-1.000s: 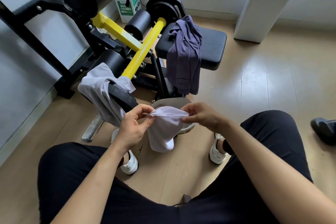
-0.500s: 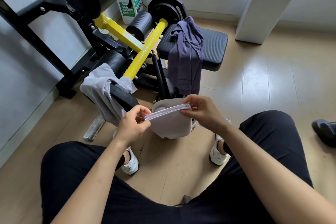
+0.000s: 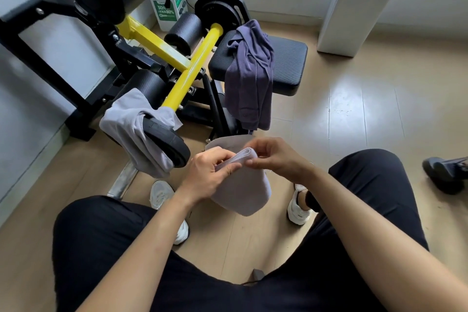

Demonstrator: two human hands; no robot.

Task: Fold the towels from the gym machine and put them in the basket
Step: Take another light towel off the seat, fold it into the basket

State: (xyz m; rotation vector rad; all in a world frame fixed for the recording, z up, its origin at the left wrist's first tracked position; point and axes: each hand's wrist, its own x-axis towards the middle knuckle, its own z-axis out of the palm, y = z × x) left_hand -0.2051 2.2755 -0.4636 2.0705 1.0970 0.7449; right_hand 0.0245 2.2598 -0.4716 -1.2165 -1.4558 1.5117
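Fingers point(image 3: 229, 166) of left hand point(image 3: 207, 177) and right hand point(image 3: 276, 159), nearer now, tight on towel point(image 3: 243, 190).

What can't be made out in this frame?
Head view:
- basket: contents hidden behind the white towel, left hand and right hand.
- dark shoe: cut off by the right edge.
- green label: print too small to read.
- grey towel: part hidden behind the weight plate.

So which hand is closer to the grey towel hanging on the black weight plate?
Left. The left hand is just right of the grey towel; the right hand is farther right. Both pinch the pale towel.
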